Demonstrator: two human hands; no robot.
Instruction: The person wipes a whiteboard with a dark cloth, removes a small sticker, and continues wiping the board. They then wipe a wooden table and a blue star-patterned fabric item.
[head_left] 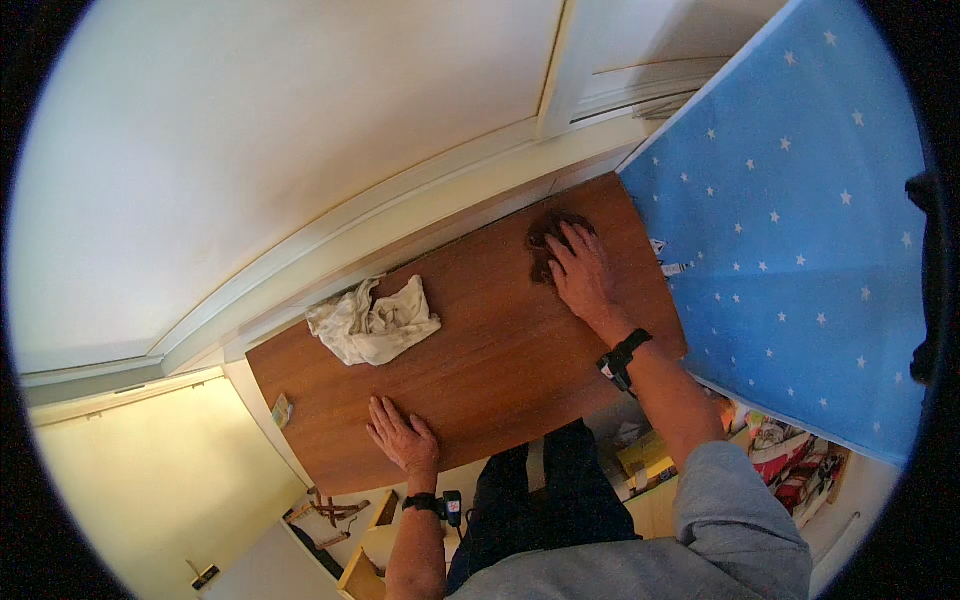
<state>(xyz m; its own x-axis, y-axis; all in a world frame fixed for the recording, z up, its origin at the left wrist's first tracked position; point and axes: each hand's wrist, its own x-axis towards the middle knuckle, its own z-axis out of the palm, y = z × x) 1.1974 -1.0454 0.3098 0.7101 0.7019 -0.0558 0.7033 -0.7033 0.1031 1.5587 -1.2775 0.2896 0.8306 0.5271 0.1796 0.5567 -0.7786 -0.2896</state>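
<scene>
Grey sleeve [740,500] of R arm is seen nearest. By the right hand [583,270], a dark brown thing [537,238] is partly covered, near the far R corner of the brown surface [480,370]; its kind can't be told (cloth or sponge, poss.). State of the R grip is not sure: fingers are laid over the thing, but whether it is gripped or only pressed can't be judged. Left hand [402,437] is placed flat near the front edge, fingers spread, nothing held, prob. so that the leaning body is supported. White cloth [375,322], crumpled, is seen by the back edge, beyond this hand, prob. put aside within reach. Small packet [282,410] is placed at L end; R end is bordered by blue fabric [780,265] w/ white stars.
</scene>
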